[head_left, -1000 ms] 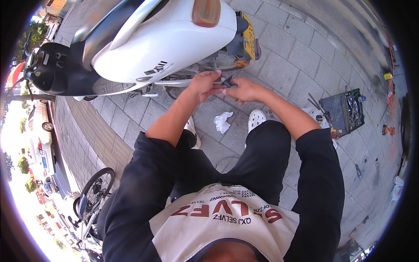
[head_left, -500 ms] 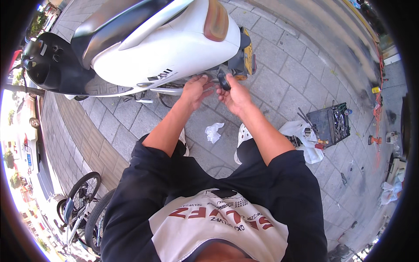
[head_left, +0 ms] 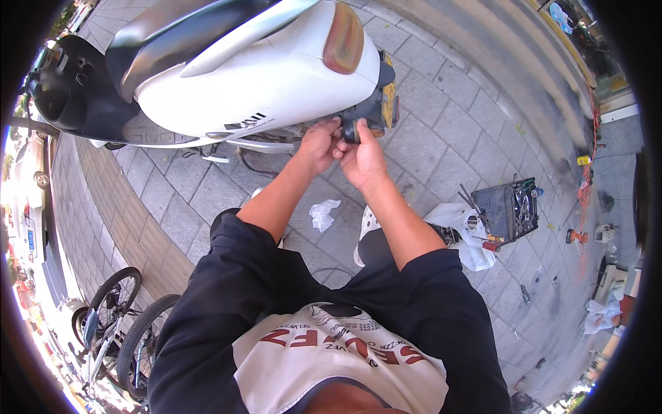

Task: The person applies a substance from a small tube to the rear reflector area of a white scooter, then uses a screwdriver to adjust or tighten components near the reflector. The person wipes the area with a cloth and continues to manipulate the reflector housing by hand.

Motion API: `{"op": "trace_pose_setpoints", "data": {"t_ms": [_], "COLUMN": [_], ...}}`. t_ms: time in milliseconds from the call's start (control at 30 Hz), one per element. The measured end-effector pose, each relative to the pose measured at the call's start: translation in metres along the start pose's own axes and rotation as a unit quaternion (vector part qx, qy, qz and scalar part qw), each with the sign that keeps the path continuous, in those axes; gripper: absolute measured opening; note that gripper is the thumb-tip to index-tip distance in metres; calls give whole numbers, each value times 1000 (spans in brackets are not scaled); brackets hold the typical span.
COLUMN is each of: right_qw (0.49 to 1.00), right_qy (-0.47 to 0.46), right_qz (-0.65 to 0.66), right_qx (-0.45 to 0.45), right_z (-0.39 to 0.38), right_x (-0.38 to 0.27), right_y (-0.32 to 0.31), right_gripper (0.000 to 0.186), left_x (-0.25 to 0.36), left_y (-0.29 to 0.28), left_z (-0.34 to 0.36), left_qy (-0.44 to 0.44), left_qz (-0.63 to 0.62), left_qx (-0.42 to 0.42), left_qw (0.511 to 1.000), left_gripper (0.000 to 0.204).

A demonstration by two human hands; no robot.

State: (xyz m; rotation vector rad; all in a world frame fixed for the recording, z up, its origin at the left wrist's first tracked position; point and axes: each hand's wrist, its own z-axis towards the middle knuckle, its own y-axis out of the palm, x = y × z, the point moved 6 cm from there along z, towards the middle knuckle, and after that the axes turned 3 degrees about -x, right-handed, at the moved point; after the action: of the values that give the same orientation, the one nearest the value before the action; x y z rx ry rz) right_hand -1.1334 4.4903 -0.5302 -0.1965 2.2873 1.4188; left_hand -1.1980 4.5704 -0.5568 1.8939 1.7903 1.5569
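Observation:
A white scooter (head_left: 255, 76) stands in front of me, its rear end toward the right. My right hand (head_left: 363, 164) is closed around a small black rounded part (head_left: 351, 130), thumb on top, beneath the scooter's tail and beside its rear mudguard. At the left side of that part, my left hand (head_left: 319, 146) has its fingers bent together; whatever lies between them is too small or hidden to name. Both hands nearly touch. A crumpled white plastic scrap (head_left: 323, 214) lies on the paving between my feet.
To my right an open black toolbox (head_left: 507, 210) full of tools sits beside a white plastic bag (head_left: 470, 255). Bicycles (head_left: 131, 331) stand at the lower left. Steps (head_left: 483, 41) run along the upper right, and an orange cord (head_left: 586, 190) hangs near the wall.
My hands have come together around the black part, which was in my right hand with the left hand apart and its fingers looser. The whole view has shifted slightly.

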Motion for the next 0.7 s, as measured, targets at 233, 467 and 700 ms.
{"op": "trace_pose_setpoints", "data": {"t_ms": [233,467,700], "right_qw": [979,974,971], "right_qy": [36,9,-14], "right_qz": [-185,-222,-235], "right_qx": [73,38,38], "right_z": [-13,-2,-4], "right_x": [-12,-10,-5], "right_y": [0,-4,-1], "right_gripper": [37,30,30], "left_x": [-1,-3,-6], "left_y": [0,-7,-7], "left_z": [1,-2,-4], "left_qy": [30,65,84], "left_qz": [-3,57,34], "left_qx": [20,20,53], "left_qw": [999,996,994], "left_gripper": [23,21,21]}}
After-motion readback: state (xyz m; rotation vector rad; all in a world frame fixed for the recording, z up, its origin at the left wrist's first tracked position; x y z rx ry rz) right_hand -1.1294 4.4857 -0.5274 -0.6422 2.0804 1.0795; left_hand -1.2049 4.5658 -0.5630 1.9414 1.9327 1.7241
